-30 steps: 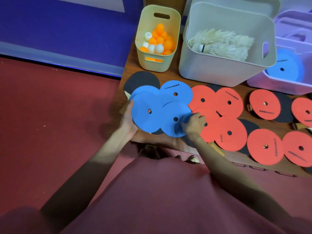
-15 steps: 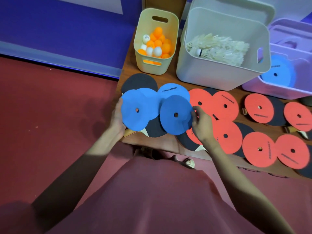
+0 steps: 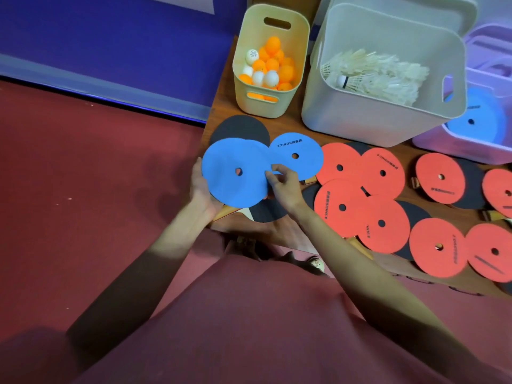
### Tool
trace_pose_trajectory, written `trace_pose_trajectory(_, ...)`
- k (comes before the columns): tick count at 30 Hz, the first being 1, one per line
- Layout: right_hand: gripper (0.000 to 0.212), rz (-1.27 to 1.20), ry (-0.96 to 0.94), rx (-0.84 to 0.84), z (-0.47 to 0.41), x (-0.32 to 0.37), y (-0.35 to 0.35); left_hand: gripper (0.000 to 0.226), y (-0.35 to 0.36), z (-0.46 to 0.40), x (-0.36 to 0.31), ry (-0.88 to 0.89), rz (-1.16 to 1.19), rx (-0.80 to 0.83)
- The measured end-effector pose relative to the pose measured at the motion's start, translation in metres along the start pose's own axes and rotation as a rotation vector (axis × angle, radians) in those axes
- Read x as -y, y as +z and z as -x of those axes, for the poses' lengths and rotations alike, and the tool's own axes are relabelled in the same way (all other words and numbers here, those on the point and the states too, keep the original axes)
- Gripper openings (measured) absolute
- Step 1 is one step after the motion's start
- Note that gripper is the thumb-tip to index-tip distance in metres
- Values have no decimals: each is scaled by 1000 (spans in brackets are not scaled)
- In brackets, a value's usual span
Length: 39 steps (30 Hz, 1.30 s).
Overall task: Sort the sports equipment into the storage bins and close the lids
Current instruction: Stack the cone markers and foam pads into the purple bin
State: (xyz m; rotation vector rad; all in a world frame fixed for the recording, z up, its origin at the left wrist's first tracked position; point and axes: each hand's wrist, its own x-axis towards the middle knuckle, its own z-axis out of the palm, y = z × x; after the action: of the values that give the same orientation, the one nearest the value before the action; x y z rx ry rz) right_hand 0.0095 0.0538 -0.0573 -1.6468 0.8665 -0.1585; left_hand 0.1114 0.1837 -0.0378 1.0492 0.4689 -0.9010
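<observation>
Fingers [image 3: 273,173] amid overlapping red discs [image 3: 340,207]

you wear a plain dark red top [image 3: 249,328], your forearms are bare, and neither hand carries rings or gloves

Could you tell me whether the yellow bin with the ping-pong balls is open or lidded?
Open. The yellow bin has no lid on it; the ping-pong balls inside show from above.
</observation>
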Motion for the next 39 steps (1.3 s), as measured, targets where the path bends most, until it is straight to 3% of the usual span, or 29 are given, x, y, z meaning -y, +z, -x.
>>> trace_pose_trajectory(3, 10, 108, -2, 12, -5, -5, 9, 42, -9, -2, 1, 26, 7, -108)
trace_pose_trajectory(7, 20, 349, -5, -3, -18, -9, 11, 38, -17, -4, -1, 43, 14, -185)
trace_pose_trajectory(12, 48, 620, 88, 12, -51, -10, 9, 59, -27, 1, -9, 19, -7, -98)
trace_pose_trajectory(18, 48, 780, 226, 19, -67, -6, 17, 70, -33, 7, -18, 42, -24, 50)
trace_pose_trajectory(21, 39, 713, 185, 0, -68, -8, 15, 67, -32, 7, -18, 58, -40, 40)
trace_pose_trajectory(24, 22, 558, 97, 85, -66, -5, -1, 63, -31, 5, -18, 80, -60, -6)
trace_pose_trajectory(26, 22, 557, 12, 100, -63, -2, -16, 59, -29, 4, -19, 101, -68, -43)
trace_pose_trajectory(30, 36, 490, -160, -103, -54, 2, -41, 48, -24, -3, -23, 119, -28, -121)
trace_pose_trajectory(33, 28, 269, -237, -279, -52, 8, -54, 46, -17, -9, -24, 118, -37, -122)
trace_pose_trajectory(36, 20, 65, -213, -298, -57, 16, -57, 48, -7, -16, -24, 104, -33, -123)
trace_pose_trajectory(39, 16, -41, -121, -168, -57, 24, -49, 51, 3, -23, -23, 62, -3, -109)
